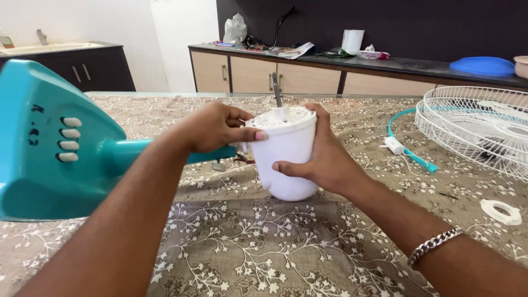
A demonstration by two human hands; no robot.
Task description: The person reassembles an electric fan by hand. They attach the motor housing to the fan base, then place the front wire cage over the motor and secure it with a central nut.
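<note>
Floral cloth covers the worktop (pixel 264 258), where the white motor housing (pixel 287 154) stands upright at the end of the teal fan stand (pixel 49 148), its metal shaft pointing up. Left hand (pixel 212 127) and right hand (pixel 324 151) both clasp its sides; an even two-sided grip, I judge, keeps the ribbed, rounded plastic shell square to the neck.

White plastic bag (pixel 235 28) on far counter (pixel 385 63)
</note>
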